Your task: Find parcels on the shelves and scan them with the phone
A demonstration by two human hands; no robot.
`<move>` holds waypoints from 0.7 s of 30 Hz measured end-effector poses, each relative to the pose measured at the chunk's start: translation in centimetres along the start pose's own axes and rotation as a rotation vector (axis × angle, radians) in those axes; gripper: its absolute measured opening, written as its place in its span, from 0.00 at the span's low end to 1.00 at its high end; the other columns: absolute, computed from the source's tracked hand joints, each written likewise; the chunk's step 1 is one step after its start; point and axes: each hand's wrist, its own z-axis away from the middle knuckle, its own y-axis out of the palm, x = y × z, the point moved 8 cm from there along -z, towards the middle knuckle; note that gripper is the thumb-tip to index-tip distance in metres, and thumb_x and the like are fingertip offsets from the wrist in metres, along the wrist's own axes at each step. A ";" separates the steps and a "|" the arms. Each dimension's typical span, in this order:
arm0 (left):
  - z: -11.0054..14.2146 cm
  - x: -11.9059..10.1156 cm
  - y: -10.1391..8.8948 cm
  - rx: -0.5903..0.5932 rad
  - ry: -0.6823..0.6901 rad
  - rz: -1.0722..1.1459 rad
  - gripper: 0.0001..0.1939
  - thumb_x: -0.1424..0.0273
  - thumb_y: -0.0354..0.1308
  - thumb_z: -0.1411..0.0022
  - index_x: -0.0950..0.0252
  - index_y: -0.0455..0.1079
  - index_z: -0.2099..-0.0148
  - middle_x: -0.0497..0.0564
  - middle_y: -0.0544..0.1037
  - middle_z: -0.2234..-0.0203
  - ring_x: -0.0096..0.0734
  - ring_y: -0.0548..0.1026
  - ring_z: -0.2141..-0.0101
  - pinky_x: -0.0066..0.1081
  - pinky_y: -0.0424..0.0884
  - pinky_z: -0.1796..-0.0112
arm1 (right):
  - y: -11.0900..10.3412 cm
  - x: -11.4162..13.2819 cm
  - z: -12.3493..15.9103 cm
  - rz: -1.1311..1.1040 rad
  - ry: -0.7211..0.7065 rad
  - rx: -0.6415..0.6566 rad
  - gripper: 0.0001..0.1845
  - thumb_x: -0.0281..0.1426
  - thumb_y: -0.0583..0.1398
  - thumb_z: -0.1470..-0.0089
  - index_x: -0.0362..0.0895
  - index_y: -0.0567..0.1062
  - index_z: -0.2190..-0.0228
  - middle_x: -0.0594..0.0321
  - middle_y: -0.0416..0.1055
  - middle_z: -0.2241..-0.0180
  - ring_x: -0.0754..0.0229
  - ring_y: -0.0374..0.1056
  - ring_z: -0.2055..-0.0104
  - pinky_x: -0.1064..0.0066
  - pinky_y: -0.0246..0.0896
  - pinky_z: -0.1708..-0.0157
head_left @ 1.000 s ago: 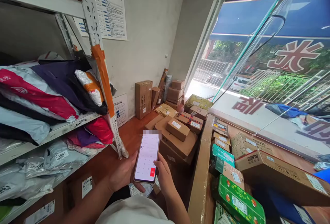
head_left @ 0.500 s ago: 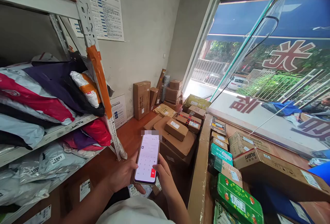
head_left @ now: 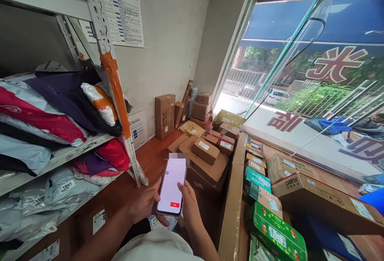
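A smartphone (head_left: 171, 187) is held upright in front of my body, its bright screen facing me. Most of the screen is pale, with a red button near the bottom. My left hand (head_left: 144, 203) is closed around the phone's left side and lower edge, thumb at the left rim and fingers beneath. Along the right side, my right hand (head_left: 190, 203) grips the phone, with its thumb over the screen's right part. Its other fingers are mostly hidden behind the phone. Below the phone, a labelled parcel (head_left: 156, 222) partly shows past the left fingers.
A metal shelf (head_left: 90, 143) with bagged parcels stands on the left. Cardboard boxes (head_left: 220, 167) are piled ahead on the floor. On the right, past a long carton edge (head_left: 232, 209), lie several boxes, including a green box (head_left: 279, 233), beside a window.
The number keypad has gone from the phone's screen, and the red button now sits lower. My right thumb has moved up the screen. Both hands keep hold of the phone.
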 end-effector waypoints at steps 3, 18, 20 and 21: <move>0.1 -0.3 -0.1 0.035 0.024 0.033 0.46 0.73 0.52 0.51 0.55 0.35 0.33 0.55 0.73 0.56 0.43 0.73 0.61 0.40 0.77 0.70 | 0.4 0.0 -0.2 0.019 -0.005 0.030 0.19 0.42 0.66 0.61 0.45 0.77 0.66 0.63 0.76 0.70 0.55 0.69 0.71 0.65 0.63 0.70; 0.3 -1.9 -2.7 0.052 0.070 0.057 0.40 0.69 0.52 0.48 0.56 0.42 0.34 0.56 0.72 0.53 0.45 0.73 0.57 0.39 0.77 0.71 | 3.9 -1.1 -2.0 -0.164 0.014 0.225 0.25 0.42 0.63 0.53 0.46 0.71 0.53 0.62 0.77 0.63 0.49 0.70 0.56 0.61 0.62 0.54; 0.3 -1.8 -3.3 -0.007 0.043 -0.040 0.41 0.64 0.53 0.46 0.54 0.39 0.33 0.57 0.71 0.51 0.47 0.73 0.56 0.37 0.76 0.73 | 4.5 -1.6 -2.5 -0.227 0.038 0.218 0.29 0.47 0.65 0.56 0.46 0.72 0.54 0.61 0.78 0.64 0.49 0.71 0.57 0.61 0.64 0.56; 0.3 -1.7 -4.0 -0.065 0.027 -0.115 0.41 0.61 0.53 0.44 0.54 0.39 0.32 0.58 0.71 0.50 0.47 0.73 0.57 0.35 0.75 0.73 | 4.5 -2.2 -2.8 -0.252 0.071 0.196 0.30 0.49 0.66 0.58 0.46 0.73 0.55 0.60 0.78 0.64 0.50 0.71 0.59 0.62 0.66 0.58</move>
